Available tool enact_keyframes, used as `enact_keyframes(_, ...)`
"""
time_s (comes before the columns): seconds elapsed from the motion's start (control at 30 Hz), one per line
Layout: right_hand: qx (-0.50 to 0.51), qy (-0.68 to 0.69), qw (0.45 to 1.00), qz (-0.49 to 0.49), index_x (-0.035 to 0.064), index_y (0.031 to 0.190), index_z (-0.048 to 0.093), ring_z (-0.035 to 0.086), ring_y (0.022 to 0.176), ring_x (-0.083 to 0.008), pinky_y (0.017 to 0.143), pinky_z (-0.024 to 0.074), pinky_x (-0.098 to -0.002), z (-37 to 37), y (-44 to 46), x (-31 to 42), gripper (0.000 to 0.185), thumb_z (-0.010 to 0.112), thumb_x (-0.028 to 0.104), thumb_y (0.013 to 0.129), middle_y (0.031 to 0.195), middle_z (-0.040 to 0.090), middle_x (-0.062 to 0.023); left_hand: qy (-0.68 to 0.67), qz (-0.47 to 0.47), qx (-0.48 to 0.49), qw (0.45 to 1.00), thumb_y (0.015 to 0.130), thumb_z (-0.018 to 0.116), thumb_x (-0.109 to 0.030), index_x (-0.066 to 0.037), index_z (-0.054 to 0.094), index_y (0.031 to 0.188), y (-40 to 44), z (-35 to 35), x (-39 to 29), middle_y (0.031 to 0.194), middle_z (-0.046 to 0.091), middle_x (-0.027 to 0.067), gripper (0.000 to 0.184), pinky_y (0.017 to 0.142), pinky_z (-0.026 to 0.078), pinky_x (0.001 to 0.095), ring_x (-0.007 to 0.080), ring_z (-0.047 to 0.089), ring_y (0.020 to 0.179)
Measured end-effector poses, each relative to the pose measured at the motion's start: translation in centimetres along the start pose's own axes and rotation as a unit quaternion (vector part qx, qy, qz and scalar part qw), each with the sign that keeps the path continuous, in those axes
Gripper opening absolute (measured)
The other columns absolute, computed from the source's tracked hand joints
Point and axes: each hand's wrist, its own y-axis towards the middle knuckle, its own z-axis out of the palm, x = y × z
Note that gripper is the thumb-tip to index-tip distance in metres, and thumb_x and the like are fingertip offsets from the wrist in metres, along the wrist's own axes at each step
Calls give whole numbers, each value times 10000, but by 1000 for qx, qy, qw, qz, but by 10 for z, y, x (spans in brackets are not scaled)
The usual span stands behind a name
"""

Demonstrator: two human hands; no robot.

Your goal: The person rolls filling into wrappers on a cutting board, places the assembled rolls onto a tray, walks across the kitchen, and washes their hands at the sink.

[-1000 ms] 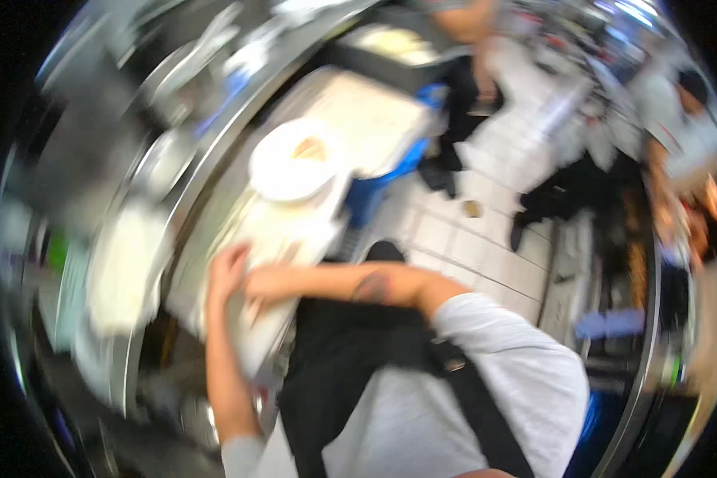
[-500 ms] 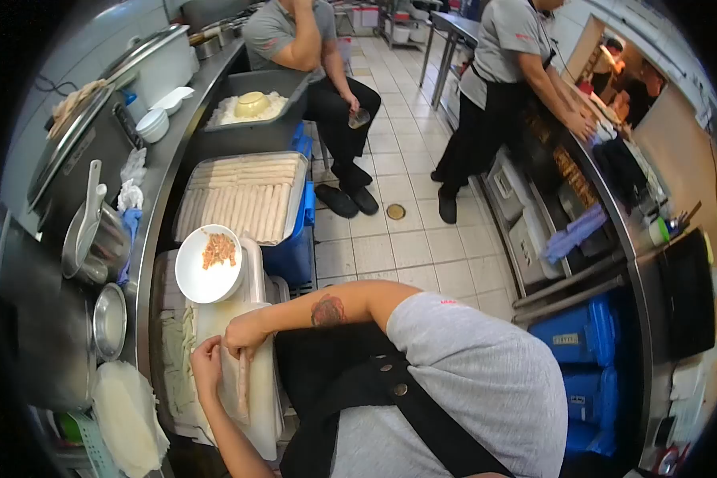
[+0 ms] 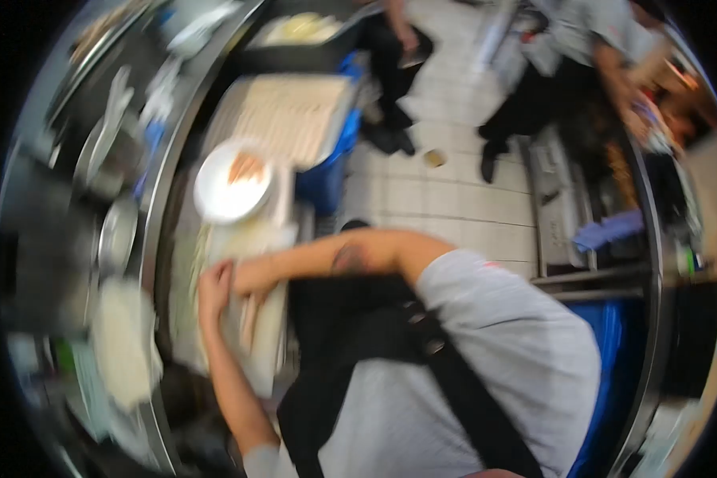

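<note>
The view is blurred. My right hand (image 3: pixel 252 276), on the tattooed arm, is curled over the upper end of a long thin filled roll (image 3: pixel 249 325) on a pale board (image 3: pixel 268 368). Right beside it, my left hand (image 3: pixel 213 290) has its fingers pressed together, and what they hold cannot be made out. A white bowl (image 3: pixel 212 195) with reddish-brown filling stands just beyond my hands. Pale wrapper strips (image 3: pixel 190 275) lie left of the board. Past the bowl is a tray (image 3: pixel 235 99) filled with rows of pale rolls.
A steel counter edge (image 3: pixel 153 231) runs along the left, with a pot (image 3: pixel 95 163), a metal bowl (image 3: pixel 118 235) and stacked pale sheets (image 3: pixel 126 342). One person (image 3: pixel 382 80) is beyond the tray. Another person (image 3: pixel 566 88) stands at the right-hand counter.
The view has tilted and blurred since half a second ago, so the surroundings appear shifted. My hands now look closer together, beside the roll's upper end.
</note>
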Motion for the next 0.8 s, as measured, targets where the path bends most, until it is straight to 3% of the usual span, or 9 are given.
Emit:
enact_keyframes(0.03,-43,31,998,-26,56,701,704,638,637,-332,622,501,-462,13,3,-12,205,776,235,630,680,667,-146,5,8,-5,1000,957,574,-212,4,708,1117,1,0,-7,1058,727,187,301,891,519,361,248,703,990)
enact_keyframes(0.1,20,34,999,-4,60,735,697,639,662,-347,633,497,-466,-6,-2,1,199,770,236,678,695,658,-155,14,14,-9,1000,928,573,-183,-22,722,1110,4,5,2,1060,731,162,285,899,523,373,277,702,986)
enact_keyframes(0.2,6,78,994,73,73,886,711,666,855,-318,769,522,-432,14,-8,12,247,800,177,681,888,700,-112,-14,-10,8,1000,910,574,-99,-2,707,1139,-1,4,-9,1114,723,148,282,946,503,347,227,676,1030)
enact_keyframes(0.3,9,91,993,72,60,896,710,663,865,-314,782,519,-423,1,-4,19,260,794,158,670,875,679,-121,-74,-17,8,997,905,533,-8,-5,691,1176,-13,-4,-18,1161,711,129,313,973,491,337,208,658,1078)
enact_keyframes(0.43,-3,109,993,53,44,889,710,662,864,-306,782,520,-418,2,0,38,259,796,145,665,883,673,-112,-164,-50,30,985,925,469,42,-14,664,1233,-11,-2,-12,1221,684,101,369,1026,455,316,188,620,1150)
enact_keyframes(0.53,-26,104,993,57,48,881,709,663,867,-304,783,523,-413,12,3,41,248,793,141,667,896,671,-111,-159,-59,36,985,936,473,36,-5,647,1253,-9,0,-4,1241,673,110,364,1032,453,318,189,621,1151)
enact_keyframes(0.63,-5,89,995,52,76,883,725,680,894,-302,792,532,-427,6,6,46,255,806,184,667,898,696,-100,-207,-32,10,978,944,501,23,9,633,1265,-15,1,0,1256,665,113,348,1030,456,325,194,621,1153)
enact_keyframes(0.73,-43,88,994,39,75,880,725,678,902,-300,799,534,-427,13,5,52,244,799,187,677,923,687,-101,-309,-13,-103,946,943,539,7,20,621,1276,-35,10,-6,1262,660,116,343,1029,457,333,203,623,1148)
enact_keyframes(0.8,-55,93,993,43,78,873,723,677,907,-301,804,535,-425,17,3,52,234,794,198,686,925,683,-103,-269,-22,-186,945,930,596,-29,27,648,1211,-58,13,-8,1220,674,114,291,977,488,333,208,650,1087)
